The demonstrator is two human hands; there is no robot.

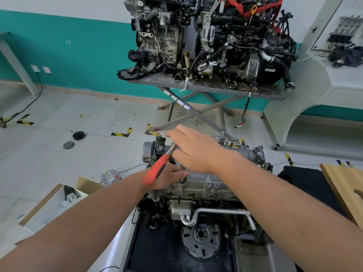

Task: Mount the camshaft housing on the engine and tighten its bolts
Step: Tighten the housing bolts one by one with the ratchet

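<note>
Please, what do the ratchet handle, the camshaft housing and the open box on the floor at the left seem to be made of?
Ratchet handle: seemingly rubber or plastic grip, matte red with a black strip; its shaft looks like polished steel. Camshaft housing: probably cast aluminium, dull grey and slightly rough. Open box: cardboard, brown at the flaps and edges, pale inside.

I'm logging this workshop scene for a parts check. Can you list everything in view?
Grey metal engine with camshaft housing: one, centre foreground.
Red-handled ratchet wrench: one, over the engine's left end.
Dirty complete engines: two, grey-black, on the table behind.
Grey scissor-leg steel table: one, by the teal wall.
Open cardboard box: one, brown, floor left.
Round black discs: two, floor left.
Pale wooden board: one, right edge.
Left hand: its grip pinches the socket extension.
Right hand: holds the wrench head.
</note>
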